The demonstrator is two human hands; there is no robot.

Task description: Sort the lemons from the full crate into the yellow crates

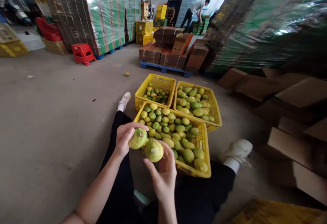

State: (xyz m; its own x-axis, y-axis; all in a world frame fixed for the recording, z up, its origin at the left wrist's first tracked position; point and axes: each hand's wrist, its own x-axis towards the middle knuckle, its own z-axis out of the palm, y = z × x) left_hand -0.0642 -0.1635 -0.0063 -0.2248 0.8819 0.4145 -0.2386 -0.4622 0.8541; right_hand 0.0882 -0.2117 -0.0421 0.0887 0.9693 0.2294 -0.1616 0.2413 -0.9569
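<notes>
My left hand (125, 139) is closed around a green-yellow lemon (138, 138), its stem end turned toward me. Just right of it and a little lower, my right hand (165, 169) grips a second lemon (153, 150) between thumb and fingers. The two fruits are side by side, close together, above the near edge of a yellow crate (208, 159) full of green and yellow lemons. Behind it stand two more yellow crates: the left one (139, 98) holds smaller fruit, the right one (217, 111) larger, longer fruit.
My outstretched legs flank the crates. One fruit (126, 74) lies on the concrete floor. A red stool (83, 53) stands at left, flattened cartons (167, 52) on a blue pallet ahead, open cardboard boxes (291, 145) at right. A person (195, 11) bends over crates at the back.
</notes>
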